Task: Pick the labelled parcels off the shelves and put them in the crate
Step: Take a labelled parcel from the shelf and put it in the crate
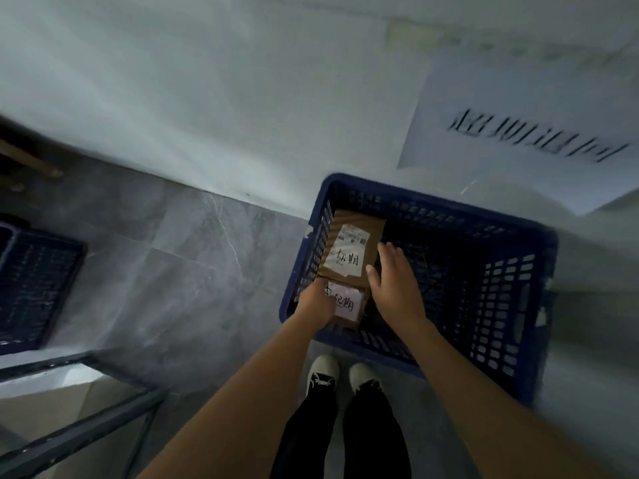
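Note:
A blue slatted plastic crate [511, 281] stands on the floor by the wall. Two brown cardboard parcels with white handwritten labels lie along its left side. The far parcel [349, 250] rests by the crate's left wall. The near parcel [345, 305] sits at the front left corner, and my left hand [316, 299] grips its left edge. My right hand [394, 281] lies with straight fingers against the right side of the two parcels. The rest of the crate's floor is dark and hard to make out.
A second blue crate [31, 288] sits at the left edge of the grey tiled floor. A metal shelf frame [86, 402] juts in at the lower left. A white sign with blurred black writing [518, 133] hangs on the wall. My shoes [342, 375] stand just before the crate.

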Tool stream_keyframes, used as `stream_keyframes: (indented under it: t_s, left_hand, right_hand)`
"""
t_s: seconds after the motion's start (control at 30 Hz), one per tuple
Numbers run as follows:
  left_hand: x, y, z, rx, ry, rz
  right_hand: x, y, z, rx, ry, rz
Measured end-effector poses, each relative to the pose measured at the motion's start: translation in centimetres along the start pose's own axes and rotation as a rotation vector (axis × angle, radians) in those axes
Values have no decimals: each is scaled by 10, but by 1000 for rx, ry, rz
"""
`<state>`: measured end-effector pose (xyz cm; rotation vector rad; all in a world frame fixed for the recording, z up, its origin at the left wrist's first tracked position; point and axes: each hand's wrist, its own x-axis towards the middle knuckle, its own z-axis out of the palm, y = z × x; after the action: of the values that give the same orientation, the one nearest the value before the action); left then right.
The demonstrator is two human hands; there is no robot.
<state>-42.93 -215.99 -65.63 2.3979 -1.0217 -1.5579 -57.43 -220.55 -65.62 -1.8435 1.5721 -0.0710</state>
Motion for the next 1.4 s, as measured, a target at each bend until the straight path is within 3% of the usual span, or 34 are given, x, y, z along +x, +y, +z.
stream_keyframes:
  t_s: [0.23, 0.43, 0.67, 0.83, 0.93, 1.2, 1.4]
  left_hand:
    - [-106, 37, -84, 123, 311, 318]
    - [-222, 51, -196, 441, 808, 354]
    - [-389, -15, -319, 531, 1276, 119]
    - [-504, -108, -368, 513, 1509, -82]
    - [-569, -169, -379, 516, 1636, -230]
    - [-741, -341, -361, 538, 1745, -611]
    - [-835, -437, -306, 388, 1770, -918]
  right_hand:
    - [-23, -95, -98, -213, 69, -436]
    - [-55, -222, -167, -329, 189, -823]
    - [-141, -433, -182, -311, 296, -1204]
    - [-251, -559, -142, -223, 335, -1502]
    - [-326, -616, -105, -310, 315, -1664]
    - [-532, -701, -3, -269, 215, -2127]
    - [-651, -734, 56, -130, 69, -2223]
